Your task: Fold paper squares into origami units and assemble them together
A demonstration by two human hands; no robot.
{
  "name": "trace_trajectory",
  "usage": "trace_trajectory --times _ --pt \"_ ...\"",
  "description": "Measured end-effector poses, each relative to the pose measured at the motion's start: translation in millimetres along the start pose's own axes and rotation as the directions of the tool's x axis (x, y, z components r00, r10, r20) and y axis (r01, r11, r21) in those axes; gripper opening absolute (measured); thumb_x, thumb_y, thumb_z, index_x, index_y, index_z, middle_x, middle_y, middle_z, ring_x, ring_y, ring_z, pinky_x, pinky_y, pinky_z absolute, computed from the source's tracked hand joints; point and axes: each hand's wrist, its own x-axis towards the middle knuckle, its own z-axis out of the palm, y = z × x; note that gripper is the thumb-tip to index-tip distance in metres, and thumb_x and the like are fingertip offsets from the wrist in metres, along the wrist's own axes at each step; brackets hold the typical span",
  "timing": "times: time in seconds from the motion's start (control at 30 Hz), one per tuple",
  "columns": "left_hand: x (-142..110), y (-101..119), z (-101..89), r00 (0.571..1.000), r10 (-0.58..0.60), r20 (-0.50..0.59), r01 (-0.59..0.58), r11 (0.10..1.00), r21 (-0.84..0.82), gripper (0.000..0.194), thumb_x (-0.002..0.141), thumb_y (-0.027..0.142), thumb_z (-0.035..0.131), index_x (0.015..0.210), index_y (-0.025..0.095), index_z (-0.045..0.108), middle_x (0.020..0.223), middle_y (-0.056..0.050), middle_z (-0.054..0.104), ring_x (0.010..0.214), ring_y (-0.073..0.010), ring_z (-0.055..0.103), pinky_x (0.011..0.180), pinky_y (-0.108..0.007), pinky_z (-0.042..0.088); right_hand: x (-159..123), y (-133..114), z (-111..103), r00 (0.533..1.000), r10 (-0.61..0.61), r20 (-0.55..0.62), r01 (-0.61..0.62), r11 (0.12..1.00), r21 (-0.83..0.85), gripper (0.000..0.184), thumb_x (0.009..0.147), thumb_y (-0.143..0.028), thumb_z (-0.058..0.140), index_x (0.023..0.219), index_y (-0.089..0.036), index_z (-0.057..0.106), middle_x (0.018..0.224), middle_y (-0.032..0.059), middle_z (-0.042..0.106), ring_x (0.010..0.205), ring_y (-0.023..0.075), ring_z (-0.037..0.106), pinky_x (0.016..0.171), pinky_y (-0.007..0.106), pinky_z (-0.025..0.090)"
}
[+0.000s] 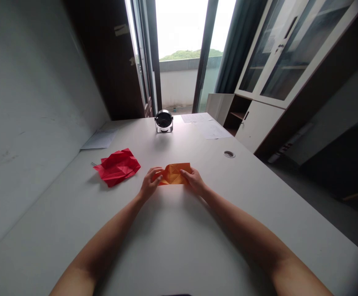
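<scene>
A creased orange paper [175, 173] lies folded on the white table [179, 230], a little past its middle. My left hand [150, 181] pinches its left end with curled fingers. My right hand [193, 179] grips its right end, thumb on top. Both forearms stretch forward from the near edge. A crumpled, creased red paper [117, 166] lies to the left of my left hand, apart from it.
A small round desk fan [164, 121] stands at the far middle of the table. White sheets [211, 129] lie at the far right, another sheet [99, 139] at the far left by the wall. A cable hole [229, 154] sits right. Cabinets stand beyond the right edge.
</scene>
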Motion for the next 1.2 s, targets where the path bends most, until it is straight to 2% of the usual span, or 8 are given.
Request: trace_trajectory --times 0.17,0.37,0.5,0.63,0.73,0.93,1.1,1.2 --pt "-1 1 0.7 0.982 -0.137 0.13 0.165 0.957 -0.24 0.049 0.097 0.057 0.047 0.105 0.017 0.075 0.139 -0.014 0.051 0.117 -0.0292 0.06 0.091 -0.04 0.057 1 1 -2 1.0 -0.003 -0.011 0.003 1.0 0.015 0.046 0.073 -0.049 0.084 0.103 -0.017 0.07 0.102 0.01 0.074 0.088 0.0261 0.07 0.08 0.036 0.056" --pt "0 -12 4.5 0.955 -0.199 0.218 0.261 0.915 -0.308 0.042 0.083 0.038 0.074 0.12 0.02 0.069 0.115 -0.01 0.068 0.102 -0.0226 0.064 0.088 -0.035 0.055 0 0 -3 1.0 0.018 -0.011 -0.018 0.999 0.034 0.049 0.072 -0.053 0.083 0.101 -0.016 0.07 0.101 0.0103 0.074 0.088 0.0257 0.069 0.078 0.035 0.055" --pt "-1 -12 5.9 0.943 -0.197 0.267 0.283 0.898 -0.336 0.044 0.08 0.034 0.077 0.12 0.02 0.069 0.121 -0.011 0.067 0.104 -0.023 0.064 0.084 -0.032 0.054 2 0 -6 0.997 0.009 -0.076 -0.006 0.999 0.041 0.047 0.073 -0.057 0.08 0.097 -0.019 0.066 0.095 0.0065 0.072 0.081 0.0219 0.067 0.073 0.031 0.055" --pt "-5 -3 7.0 0.885 -0.227 0.407 0.368 0.876 -0.312 0.054 0.076 0.037 0.081 0.125 0.021 0.068 0.124 -0.013 0.067 0.095 -0.0232 0.067 0.07 -0.028 0.054 5 0 -10 0.99 0.01 -0.138 -0.01 1.0 0.005 0.05 0.072 -0.059 0.078 0.103 -0.023 0.06 0.086 0.0016 0.069 0.071 0.0182 0.065 0.063 0.028 0.053" --pt "-7 7 8.8 0.85 -0.225 0.476 0.401 0.862 -0.309 0.056 0.074 0.038 0.083 0.125 0.022 0.069 0.127 -0.013 0.066 0.096 -0.0253 0.067 0.071 -0.029 0.055 5 1 -9 0.993 0.004 -0.119 -0.01 0.999 -0.05 0.056 0.072 -0.058 0.077 0.112 -0.024 0.058 0.087 0.0013 0.069 0.07 0.0177 0.064 0.062 0.027 0.052" --pt "-8 11 10.8 0.873 -0.209 0.441 0.362 0.884 -0.295 0.061 0.078 0.04 0.08 0.134 0.02 0.064 0.132 -0.014 0.064 0.104 -0.0288 0.067 0.075 -0.032 0.056 4 6 -6 0.986 -0.141 -0.083 0.108 0.941 -0.32 0.057 0.081 -0.056 0.069 0.128 -0.026 0.058 0.098 0.0037 0.067 0.08 0.0194 0.063 0.07 0.03 0.053" --pt "-5 3 10.3 0.931 -0.163 0.327 0.263 0.921 -0.288 0.06 0.078 0.036 0.079 0.134 0.02 0.064 0.134 -0.014 0.063 0.114 -0.0303 0.064 0.088 -0.037 0.055 7 7 -9 0.963 -0.269 0.028 0.238 0.792 -0.563 0.042 0.089 -0.059 0.059 0.108 -0.024 0.074 0.124 0.0089 0.059 0.116 0.0254 0.056 0.101 0.037 0.046" --pt "-3 -1 9.8 0.954 -0.139 0.266 0.212 0.939 -0.27 0.057 0.08 0.034 0.078 0.134 0.02 0.064 0.131 -0.014 0.065 0.117 -0.0309 0.062 0.096 -0.041 0.053 5 6 -8 0.963 -0.252 0.1 0.261 0.765 -0.588 0.039 0.088 -0.057 0.062 0.104 -0.024 0.076 0.132 0.0096 0.056 0.117 0.0255 0.057 0.099 0.037 0.047"
